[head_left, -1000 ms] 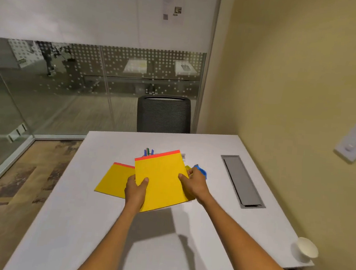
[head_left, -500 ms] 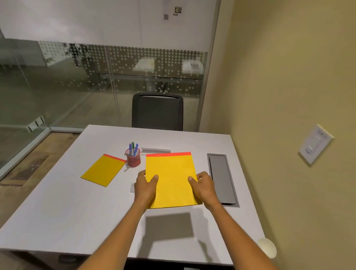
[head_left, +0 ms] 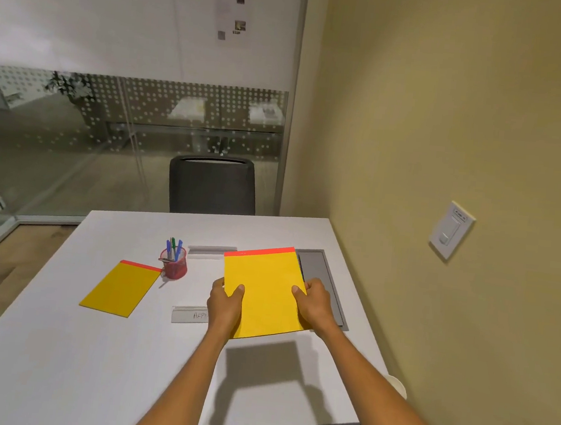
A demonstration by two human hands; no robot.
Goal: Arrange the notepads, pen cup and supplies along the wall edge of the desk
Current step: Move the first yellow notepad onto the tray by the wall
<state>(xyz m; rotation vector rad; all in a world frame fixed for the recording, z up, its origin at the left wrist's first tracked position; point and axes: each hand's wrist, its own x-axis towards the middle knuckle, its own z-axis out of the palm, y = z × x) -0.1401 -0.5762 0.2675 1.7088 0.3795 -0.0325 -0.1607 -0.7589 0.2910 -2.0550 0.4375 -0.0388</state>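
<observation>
A yellow notepad (head_left: 265,289) with a red top strip is held above the white desk (head_left: 87,358), casting a shadow below. My left hand (head_left: 225,304) grips its left edge and my right hand (head_left: 314,304) grips its right edge. It hangs partly over the grey cable hatch (head_left: 320,278) near the wall. A second yellow notepad (head_left: 121,287) lies flat at the desk's left middle. A red mesh pen cup (head_left: 174,263) with blue and green pens stands beside that second pad.
Two clear name-plate holders lie on the desk, one (head_left: 212,252) behind the held pad, one (head_left: 190,315) by my left wrist. A white paper cup (head_left: 398,384) peeks out at the desk's right edge. A dark chair (head_left: 211,185) stands at the far side; the yellow wall (head_left: 452,126) runs along the right.
Both hands have carried the held notepad rightward toward the wall, uncovering the pen cup. The camera view has shifted as well.
</observation>
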